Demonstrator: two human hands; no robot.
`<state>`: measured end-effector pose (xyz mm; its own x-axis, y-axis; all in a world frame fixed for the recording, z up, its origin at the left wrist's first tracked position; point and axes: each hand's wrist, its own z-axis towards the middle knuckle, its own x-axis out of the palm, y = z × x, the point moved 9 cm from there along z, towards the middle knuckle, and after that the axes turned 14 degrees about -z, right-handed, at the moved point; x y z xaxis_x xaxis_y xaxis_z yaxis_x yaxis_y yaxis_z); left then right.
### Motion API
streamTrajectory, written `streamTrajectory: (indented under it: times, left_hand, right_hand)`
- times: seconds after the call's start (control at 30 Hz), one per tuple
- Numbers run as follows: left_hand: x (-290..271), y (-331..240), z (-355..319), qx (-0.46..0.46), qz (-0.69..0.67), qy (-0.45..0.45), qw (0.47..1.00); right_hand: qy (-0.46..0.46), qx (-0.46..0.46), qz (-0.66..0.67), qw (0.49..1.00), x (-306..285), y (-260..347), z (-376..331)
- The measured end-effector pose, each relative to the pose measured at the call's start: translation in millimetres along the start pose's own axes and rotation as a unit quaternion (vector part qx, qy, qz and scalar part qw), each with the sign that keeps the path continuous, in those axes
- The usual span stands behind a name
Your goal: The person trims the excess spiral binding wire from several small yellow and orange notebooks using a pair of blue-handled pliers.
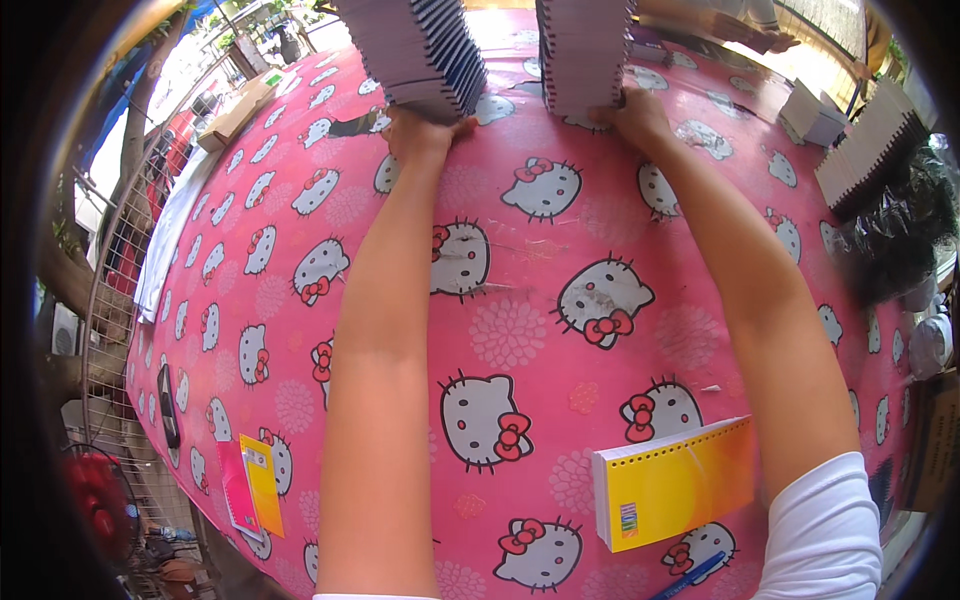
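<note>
While a shiny pink tablecloth printed with white cat faces spreads across the whole frame, we start at the lower left with a round red fan, and just right of it a dark, slim rectangular object lies near the cloth's edge. Upper left now, a long brown cardboard box; down at the lower left, a thin yellow booklet overlaps a bright pink one. Top centre, and here's the action: a tall stack of white-paged, dark-coiled notebooks, with the left hand at its bottom edge, fingers partly curled against it, thumb spread to the right; how firmly it grips, I can't tell. Right of that, a second tall coil-bound stack, the right hand at its lower right corner, half curled and touching, fingertips partly hidden. Lower right, a yellow-covered pad with punched holes lies above a blue pen. Out at the upper right, another person's hand, then a leaning notebook stack beside crumpled black plastic.
</note>
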<state>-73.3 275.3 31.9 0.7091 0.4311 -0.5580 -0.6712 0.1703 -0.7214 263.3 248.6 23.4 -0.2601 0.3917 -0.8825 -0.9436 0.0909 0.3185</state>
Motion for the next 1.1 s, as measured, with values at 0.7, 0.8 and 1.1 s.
streamTrajectory:
  times: [0.7,0.8,1.1]
  left_hand:
    - [10,-11,19,0.118,0.077,0.042,0.989]
    - [5,-5,20,0.096,0.059,0.015,0.994]
    - [9,40,31,0.048,0.06,0.148,0.986]
  right_hand:
    - [0.081,-0.083,0.13,0.985,37,22,36]
    - [0.097,-0.072,0.133,0.984,45,34,37]
    - [0.102,-0.001,-0.082,0.991,48,95,10]
